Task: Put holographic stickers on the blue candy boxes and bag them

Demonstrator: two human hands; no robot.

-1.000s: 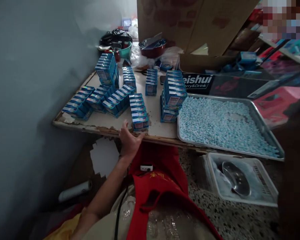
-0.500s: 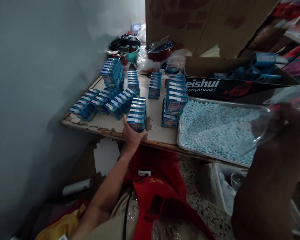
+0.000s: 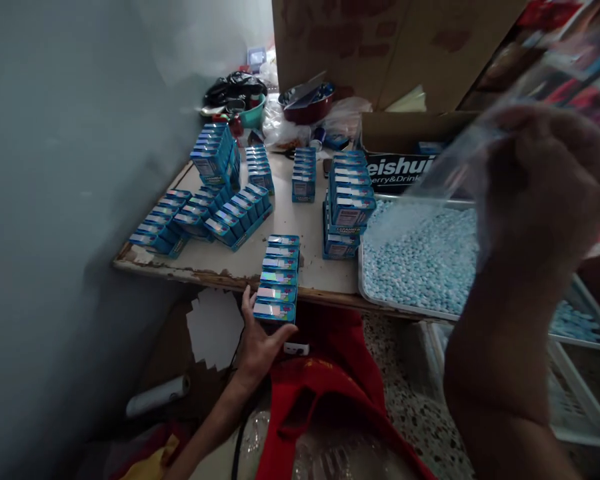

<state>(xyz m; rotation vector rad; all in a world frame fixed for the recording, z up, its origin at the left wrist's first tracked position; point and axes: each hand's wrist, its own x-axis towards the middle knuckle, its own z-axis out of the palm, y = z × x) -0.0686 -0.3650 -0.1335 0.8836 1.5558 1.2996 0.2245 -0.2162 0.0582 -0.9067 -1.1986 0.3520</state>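
My left hand grips the near end of a display tray of small blue candy boxes, fingers along its left side and thumb across the front. That tray juts out over the table's front edge. On the right, my right hand is raised and closed on a clear plastic bag, which hangs down to the left, thin and partly blurred. Beneath the bag lies a clear shallow tray filled with light blue and white candies.
More blue box trays stand on the table, including a stack beside the candies and another by the wall. Behind are a printed carton, a red bowl and a green bowl. A white bin sits below.
My left hand has drawn the box tray towards me, past the table edge. My right hand has risen, lifting the plastic bag and stretching it out above the candies.
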